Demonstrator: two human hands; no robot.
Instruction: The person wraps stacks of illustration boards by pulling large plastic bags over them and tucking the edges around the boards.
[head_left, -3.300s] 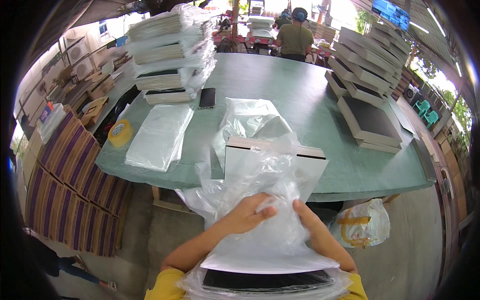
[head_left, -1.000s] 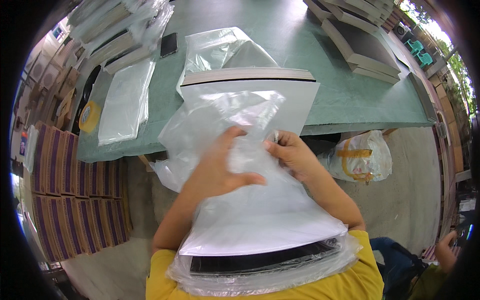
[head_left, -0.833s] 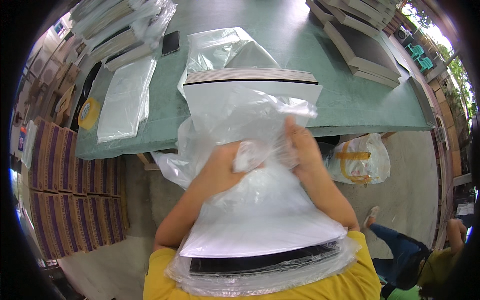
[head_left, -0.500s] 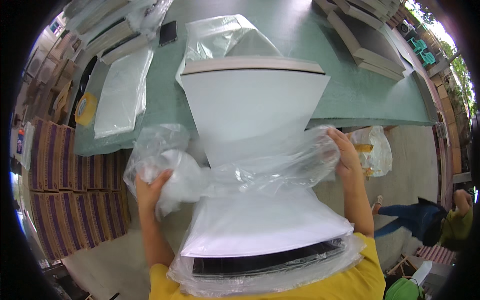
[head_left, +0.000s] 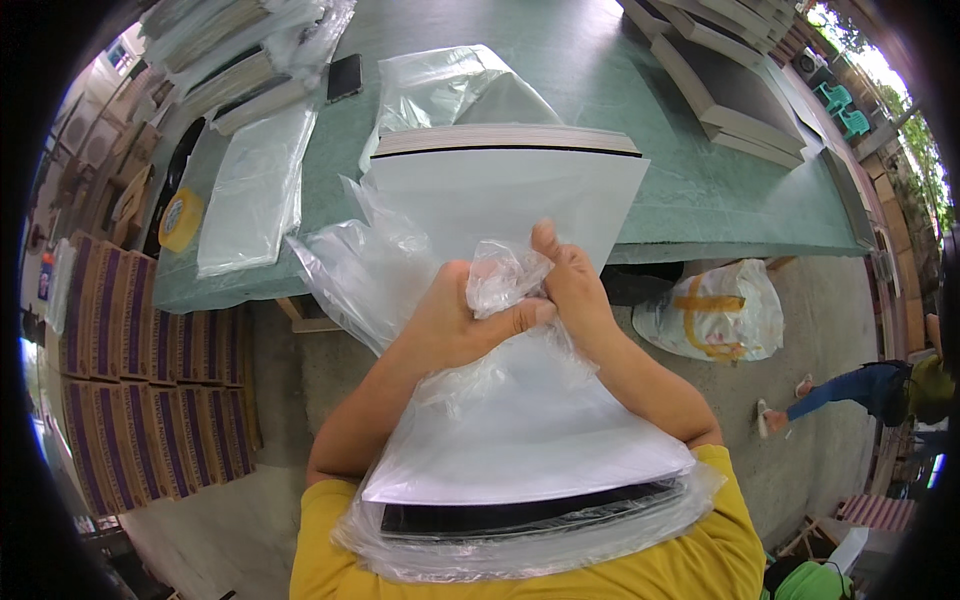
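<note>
1. Upper left, film-covered stacks [head_left: 225, 60] stand on the green table [head_left: 700, 215] and look covered already. Below them, the yellow tape roll [head_left: 181, 220] and flat clear plastic bags [head_left: 255, 190] lie out of my hands.
2. Left of centre, my left hand [head_left: 440, 320] is closed round a bunched tuft of clear film [head_left: 503, 275]; a loose part trails toward the left.
3. At centre, the white-faced stack [head_left: 510, 190] shows bare above my hands. In the lower middle, a film-wrapped white panel [head_left: 540, 445] rests against my yellow shirt [head_left: 690, 545]; I judge this end covered. I cannot tell whether the two join.
4. Right of centre, my right hand [head_left: 577, 290] grips the tuft's other side, thumb raised. I see no tape on it, so closing seems unfinished.
5. Upper right, black-topped stacks [head_left: 735, 90] show no film.
6. Half a second ago my hands were well apart, left and right, the film stretched between; now they meet at centre, the film gathered.
</note>
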